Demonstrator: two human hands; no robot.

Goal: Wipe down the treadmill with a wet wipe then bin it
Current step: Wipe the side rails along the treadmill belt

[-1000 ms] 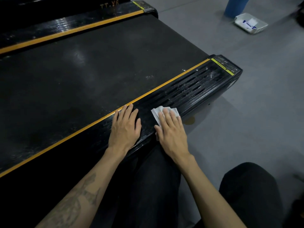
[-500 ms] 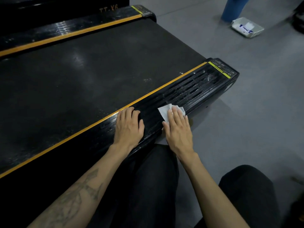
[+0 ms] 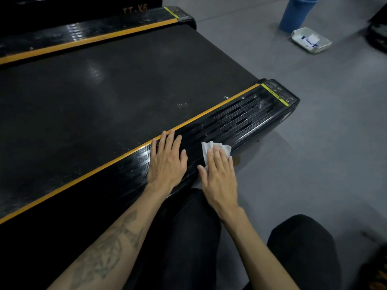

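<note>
The black treadmill [image 3: 109, 97] with orange-edged side rails fills the left of the view. My right hand [image 3: 219, 176] lies flat on a white wet wipe [image 3: 207, 148], pressing it onto the ribbed near side rail [image 3: 240, 120] at its outer edge. Most of the wipe is hidden under my fingers. My left hand [image 3: 167, 162] rests flat on the same rail just to the left, fingers straight, holding nothing. A blue bin [image 3: 297, 13] stands on the floor at the top right.
A white pack of wipes [image 3: 311, 39] lies on the grey floor [image 3: 324, 143] beside the blue bin. My knees in black trousers [image 3: 301, 248] are at the bottom. A dark object [image 3: 379, 36] sits at the right edge.
My right hand slid the wipe a little along the rail toward its end, then back a bit. My left hand stayed flat on the rail.
</note>
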